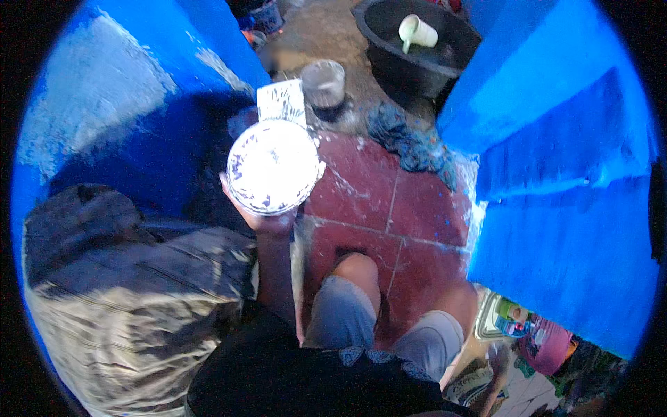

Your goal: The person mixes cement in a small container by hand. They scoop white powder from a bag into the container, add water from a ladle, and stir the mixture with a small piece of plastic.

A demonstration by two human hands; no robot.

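Observation:
My left hand (262, 221) is closed around a round white tub (273, 165), its fingers showing at both sides. The tub looks overexposed, with dark smudges around the rim, and I cannot make out what is in it. Just beyond it is a square white piece (281, 101) with dark streaks; whether it is joined to the tub is unclear. At the lower right, a blurred skin-toned shape (495, 375) may be my right hand, its fingers not readable.
Blue walls rise on the left (174, 62) and right (556, 208). Ahead are a grey bucket (324, 82), a black basin (396, 59) with a pale green mug (418, 33), and a crumpled dark cloth (410, 142) on the red tiles (354, 181). A draped cover (132, 306) bulges at left.

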